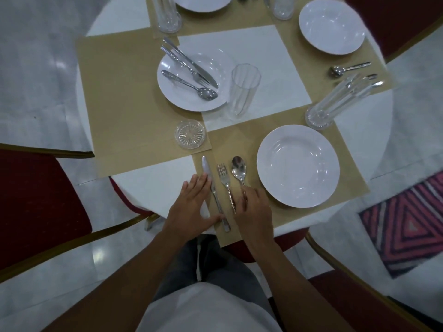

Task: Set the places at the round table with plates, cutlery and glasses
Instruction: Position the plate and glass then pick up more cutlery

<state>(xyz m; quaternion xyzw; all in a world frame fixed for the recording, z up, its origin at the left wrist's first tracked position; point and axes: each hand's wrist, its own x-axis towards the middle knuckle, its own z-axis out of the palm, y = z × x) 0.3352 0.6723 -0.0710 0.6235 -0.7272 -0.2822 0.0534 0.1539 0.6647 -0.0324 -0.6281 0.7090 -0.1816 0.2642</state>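
On the near tan placemat (242, 140) a knife (206, 167), a fork (224, 177) and a spoon (239, 167) lie side by side, left of an empty white plate (298, 166). My left hand (191, 204) lies flat with straight fingers against the knife's left side, the thumb touching its handle. My right hand (254, 207) pinches the spoon's handle. On the left mat a second white plate (177, 92) carries a knife, fork and spoon (189, 83). A tall clear glass (244, 89) stands just right of it.
A small glass coaster (190, 133) sits near the left mat's corner. Further glasses (335, 104) (166, 14) and plates (332, 26) occupy the right and far places, with a spoon (347, 68) at the right. Red chairs (36, 200) ring the table; a patterned rug (407, 224) lies at right.
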